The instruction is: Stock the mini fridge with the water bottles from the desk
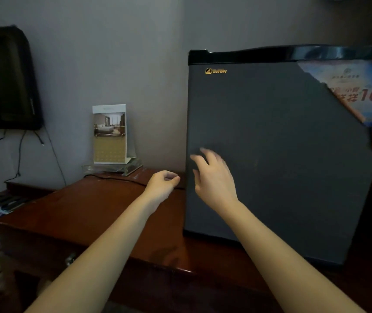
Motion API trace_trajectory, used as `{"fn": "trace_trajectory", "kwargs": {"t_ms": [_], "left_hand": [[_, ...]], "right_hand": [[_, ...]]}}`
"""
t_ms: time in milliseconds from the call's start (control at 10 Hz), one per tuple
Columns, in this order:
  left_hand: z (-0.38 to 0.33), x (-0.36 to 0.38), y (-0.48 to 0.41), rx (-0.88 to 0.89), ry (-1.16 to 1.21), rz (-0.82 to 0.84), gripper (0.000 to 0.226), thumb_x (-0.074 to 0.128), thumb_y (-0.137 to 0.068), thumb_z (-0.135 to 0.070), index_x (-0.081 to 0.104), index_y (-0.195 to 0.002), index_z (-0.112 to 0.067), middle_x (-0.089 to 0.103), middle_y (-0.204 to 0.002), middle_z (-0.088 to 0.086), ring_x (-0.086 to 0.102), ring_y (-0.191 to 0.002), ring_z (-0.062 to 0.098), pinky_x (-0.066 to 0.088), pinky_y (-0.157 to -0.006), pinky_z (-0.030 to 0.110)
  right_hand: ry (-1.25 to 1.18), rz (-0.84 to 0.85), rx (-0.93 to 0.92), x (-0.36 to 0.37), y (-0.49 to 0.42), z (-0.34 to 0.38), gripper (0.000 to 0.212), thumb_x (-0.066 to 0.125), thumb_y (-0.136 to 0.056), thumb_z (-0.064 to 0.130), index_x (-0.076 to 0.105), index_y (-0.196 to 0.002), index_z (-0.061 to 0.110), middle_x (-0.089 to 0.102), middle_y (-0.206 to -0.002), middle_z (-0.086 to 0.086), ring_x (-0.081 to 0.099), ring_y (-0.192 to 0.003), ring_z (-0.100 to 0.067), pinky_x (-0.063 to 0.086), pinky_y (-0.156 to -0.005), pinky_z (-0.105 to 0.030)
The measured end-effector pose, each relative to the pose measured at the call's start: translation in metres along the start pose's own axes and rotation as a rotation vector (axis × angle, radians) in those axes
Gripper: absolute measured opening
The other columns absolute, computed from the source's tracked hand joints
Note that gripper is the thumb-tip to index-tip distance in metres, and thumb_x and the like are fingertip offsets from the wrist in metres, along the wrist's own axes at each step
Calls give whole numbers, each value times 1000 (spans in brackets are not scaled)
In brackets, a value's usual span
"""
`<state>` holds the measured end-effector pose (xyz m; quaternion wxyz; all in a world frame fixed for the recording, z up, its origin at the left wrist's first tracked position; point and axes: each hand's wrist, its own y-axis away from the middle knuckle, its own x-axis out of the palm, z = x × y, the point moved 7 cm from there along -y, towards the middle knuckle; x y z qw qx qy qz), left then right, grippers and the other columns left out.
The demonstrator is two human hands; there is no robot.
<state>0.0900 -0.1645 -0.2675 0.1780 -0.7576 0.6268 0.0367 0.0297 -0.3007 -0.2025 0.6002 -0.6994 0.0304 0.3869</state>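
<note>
A dark grey mini fridge (277, 154) with a black top stands on the wooden desk (94, 213), its door closed. My right hand (214, 177) is in front of the door's lower left part, fingers spread and reaching to the door's left edge. My left hand (162, 184) hovers over the desk just left of the fridge, fingers loosely curled, holding nothing. No water bottle is in view.
A brochure in a clear stand (110, 136) sits at the back of the desk by the wall. A black cable (121, 179) runs across the desk toward the fridge. A dark TV (6, 80) hangs at left. A torn poster (361, 96) covers the door's upper right.
</note>
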Motion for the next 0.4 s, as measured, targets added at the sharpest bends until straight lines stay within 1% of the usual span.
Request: {"fn": "trace_trajectory", "kwargs": {"t_ms": [100, 200, 300, 400], "left_hand": [[20, -17, 9, -24, -53, -4, 12, 54, -93, -21, 61, -102, -17, 60, -92, 2, 59, -89, 21, 44, -63, 26], [49, -39, 9, -83, -85, -29, 10, 53, -93, -19, 61, -100, -18, 62, -96, 5, 59, -86, 19, 44, -64, 26], [80, -65, 5, -164, -138, -73, 17, 52, -93, -19, 64, -104, -14, 63, -94, 4, 59, -82, 17, 45, -66, 28], [115, -89, -3, -202, -254, -158, 14, 53, -92, -20, 65, -97, -19, 66, -97, 1, 61, -88, 17, 47, -75, 29]], "right_hand": [[-141, 52, 12, 15, 18, 9, 22, 51, -90, 15, 64, -108, 11, 67, -98, -9, 64, -87, -32, 51, -65, -37], [-192, 223, 25, 44, 26, 19, 25, 43, -96, 25, 59, -115, 18, 70, -98, -6, 65, -87, -30, 50, -67, -36], [-257, 344, 65, 82, 30, 33, 26, 43, -97, 29, 58, -116, 23, 70, -102, -4, 65, -90, -29, 52, -71, -36], [-308, 439, 114, 127, 31, 44, 25, 44, -96, 29, 60, -115, 23, 70, -104, -3, 65, -92, -27, 54, -75, -35]]}}
